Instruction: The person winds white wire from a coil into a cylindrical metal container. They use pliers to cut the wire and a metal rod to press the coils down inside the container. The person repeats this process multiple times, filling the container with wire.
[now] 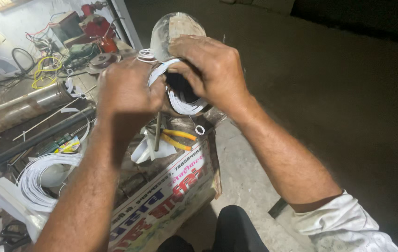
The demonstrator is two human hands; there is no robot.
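My left hand (126, 91) and my right hand (210, 70) are both closed around a round metal part (176, 28) with a shiny domed end, held over the workbench. White flat strips (182, 105) loop out of its dark slots between my two hands. My right fingers pinch the strips at the top of the opening, and my left hand grips the part's left side, hiding most of its body.
A long metal cylinder (19, 109) lies at the left. A coil of white wire (35, 179) sits at the lower left. Yellow-handled pliers (178, 139) rest under my hands. The bench (161, 205) has a printed front panel. Tools and cables crowd the back left.
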